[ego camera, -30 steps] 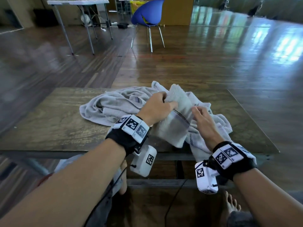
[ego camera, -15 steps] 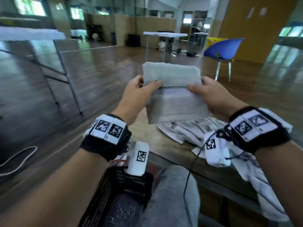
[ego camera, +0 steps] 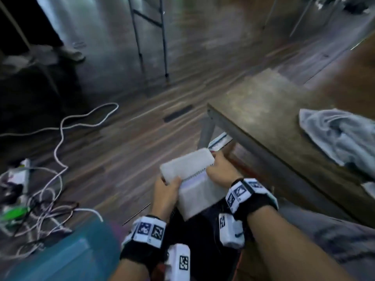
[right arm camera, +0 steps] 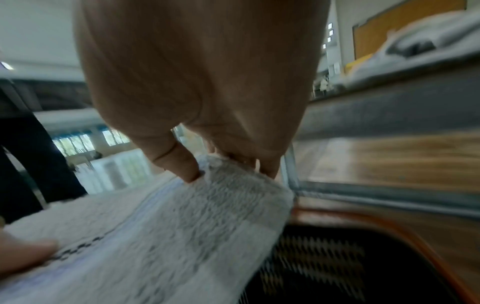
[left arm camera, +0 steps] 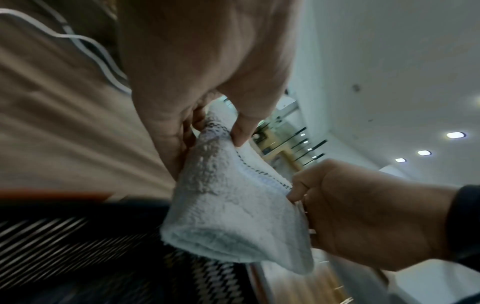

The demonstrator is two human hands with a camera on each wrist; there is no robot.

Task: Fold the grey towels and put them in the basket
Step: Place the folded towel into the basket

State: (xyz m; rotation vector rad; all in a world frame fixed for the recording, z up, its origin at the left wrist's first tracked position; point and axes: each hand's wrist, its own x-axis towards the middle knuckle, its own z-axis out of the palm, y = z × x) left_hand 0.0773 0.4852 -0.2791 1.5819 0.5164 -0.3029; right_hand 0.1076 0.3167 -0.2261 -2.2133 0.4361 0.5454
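Two hands held one folded towel (ego camera: 192, 185) above the dark mesh basket (ego camera: 203, 240), beside the desk (ego camera: 263, 110). Only the head view showed loose towels (ego camera: 341, 136) lying on the desk and cables (ego camera: 56, 151) on the floor. Wrist views alone showed each grip: left hand (left arm camera: 197, 86) pinching the towel's left edge between thumb and fingers, right hand (right arm camera: 207, 86) pinching the opposite edge likewise. Between the two grips the towel spanned, its striped band facing up.
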